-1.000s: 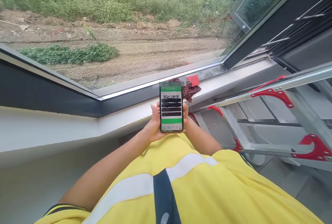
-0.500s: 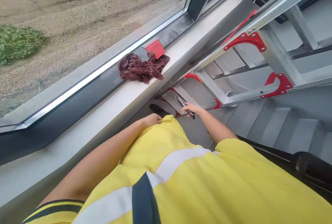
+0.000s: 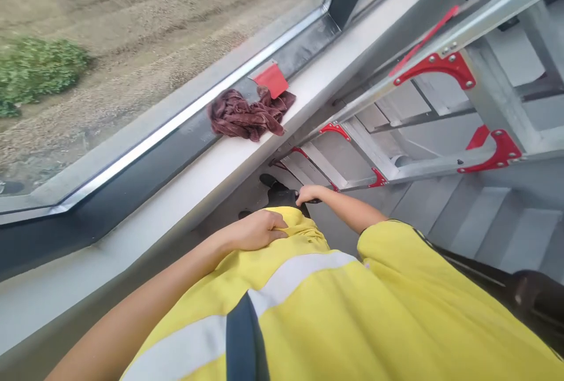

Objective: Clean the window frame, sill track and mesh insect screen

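- Nearest to us, our left hand (image 3: 258,230) lies flat on the yellow shirt (image 3: 308,310), fingers (image 3: 275,223) relaxed and holding nothing.
- Just beyond those fingers, our right hand (image 3: 307,193) is curled around a dark phone (image 3: 311,200); only a thin edge of it shows below the knuckles.
- Past the right fingers stands the aluminium ladder (image 3: 396,163) with red brackets.
- Farther away, above the left fingers, a maroon cloth (image 3: 247,116) lies on the window sill (image 3: 176,193), touching a red scraper (image 3: 272,79).

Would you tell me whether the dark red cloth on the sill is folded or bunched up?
Bunched up: the cloth lies in loose crumpled ridges on the sill.
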`<state>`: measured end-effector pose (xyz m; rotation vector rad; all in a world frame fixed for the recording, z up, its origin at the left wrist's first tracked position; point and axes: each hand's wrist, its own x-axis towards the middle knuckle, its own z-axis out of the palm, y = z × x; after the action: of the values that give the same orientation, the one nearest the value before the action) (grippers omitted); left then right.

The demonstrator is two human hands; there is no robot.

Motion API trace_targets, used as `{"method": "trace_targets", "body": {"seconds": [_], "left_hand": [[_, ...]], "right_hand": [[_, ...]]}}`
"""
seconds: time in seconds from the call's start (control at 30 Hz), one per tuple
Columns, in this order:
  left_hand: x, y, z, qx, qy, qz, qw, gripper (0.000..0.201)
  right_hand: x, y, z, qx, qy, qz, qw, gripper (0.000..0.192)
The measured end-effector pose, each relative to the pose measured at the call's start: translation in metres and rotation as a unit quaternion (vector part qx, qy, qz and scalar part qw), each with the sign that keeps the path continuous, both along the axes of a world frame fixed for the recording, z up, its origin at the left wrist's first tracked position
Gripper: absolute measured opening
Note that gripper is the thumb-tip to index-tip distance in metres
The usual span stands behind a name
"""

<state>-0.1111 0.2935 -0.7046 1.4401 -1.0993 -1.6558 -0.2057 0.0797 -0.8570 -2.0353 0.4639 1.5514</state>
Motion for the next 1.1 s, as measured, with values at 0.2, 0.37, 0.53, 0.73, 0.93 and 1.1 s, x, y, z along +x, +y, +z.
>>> {"method": "trace_targets", "body": {"seconds": [0.2, 0.37, 0.53, 0.73, 0.93, 1.1], "left_hand": [[0.008, 0.003, -0.037, 0.074, -0.009, 0.108, 0.991, 0.037], [0.015, 0.0, -0.067, 0.085, -0.099, 0.241, 0.962, 0.048], [0.026, 0.005, -0.073, 0.148, 0.018, 0.373, 0.916, 0.043], [0.068, -0.008, -0.072, 0.059, 0.305, 0.621, 0.72, 0.08], [0.096, -0.032, -0.057, -0.02, 0.457, 0.682, 0.571, 0.034], [0.084, 0.013, -0.015, -0.013, 0.36, 0.752, 0.552, 0.027]], "right_hand": [[-0.016, -0.04, -0.009, 0.174, 0.029, -0.307, 0.935, 0.069], [0.043, -0.052, 0.03, 0.042, -0.227, -0.268, 0.935, 0.048], [0.169, -0.013, 0.057, -0.156, -0.529, -0.007, 0.834, 0.063], [0.193, 0.026, 0.085, -0.079, -0.619, 0.028, 0.781, 0.05], [0.193, -0.015, 0.09, -0.039, -0.653, 0.003, 0.757, 0.045], [0.219, -0.097, 0.046, -0.238, -0.558, 0.071, 0.792, 0.061]]}}
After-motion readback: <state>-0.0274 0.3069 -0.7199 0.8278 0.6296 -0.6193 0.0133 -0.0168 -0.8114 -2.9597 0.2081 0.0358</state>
